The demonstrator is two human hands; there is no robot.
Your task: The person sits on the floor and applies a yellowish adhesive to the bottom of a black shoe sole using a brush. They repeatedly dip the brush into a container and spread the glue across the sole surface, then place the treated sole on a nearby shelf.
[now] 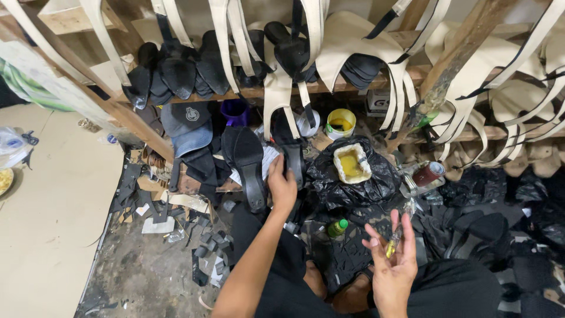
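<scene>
Cluttered floor: left hand grips black sole; right hand holds brush.

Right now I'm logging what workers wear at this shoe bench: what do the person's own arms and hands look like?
Both arms are bare from elbow to fingertips: no sleeves reach into view, and no gloves. The left hand and right hand show no ring, watch or bracelet that I can make out. Both forearms are slim, with long fingers. Dark black clothing covers the lap below them.

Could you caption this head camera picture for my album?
Left hand grasps a black shoe sole while right hand holds a small brush near a tub of yellow glue.
</scene>
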